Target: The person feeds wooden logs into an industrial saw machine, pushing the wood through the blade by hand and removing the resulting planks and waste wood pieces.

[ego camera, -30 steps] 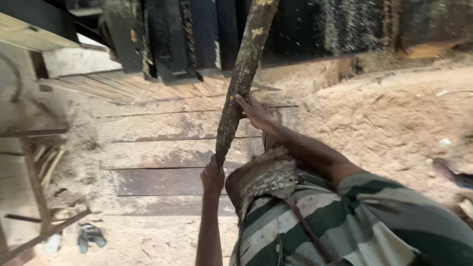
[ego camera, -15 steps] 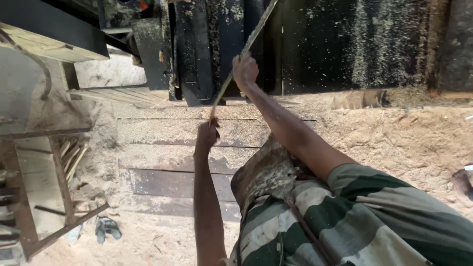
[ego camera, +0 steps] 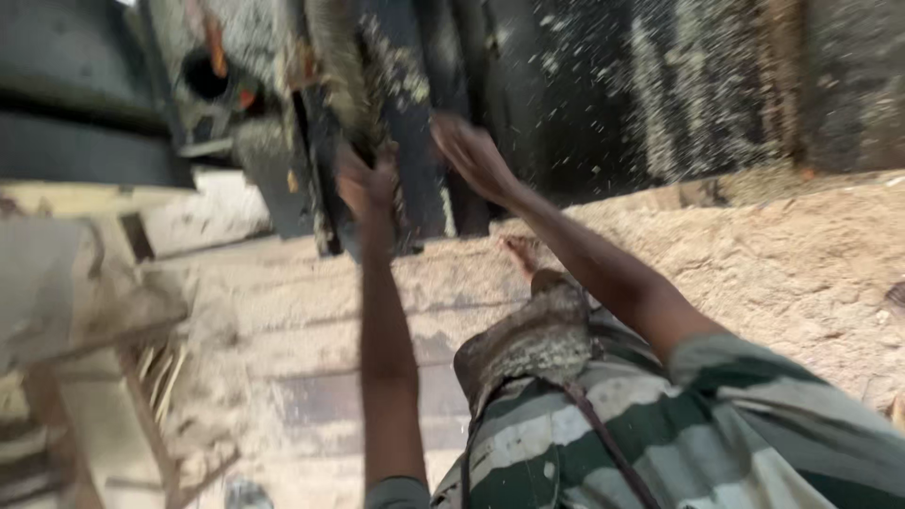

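The bark-covered slab [ego camera: 341,80] stands raised, blurred, against the dark machine frame [ego camera: 415,123], above the sawdust-strewn planks [ego camera: 283,311]. Your left hand [ego camera: 366,184] grips its lower end; your right hand [ego camera: 468,151] is spread open, released beside it. Handling appears unfinished.

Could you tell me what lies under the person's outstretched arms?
Under the arms lie sawdust-covered wooden planks and a sandy heap of sawdust. The left hand and right hand reach toward dark machinery; the striped shirt hides the ground nearer.
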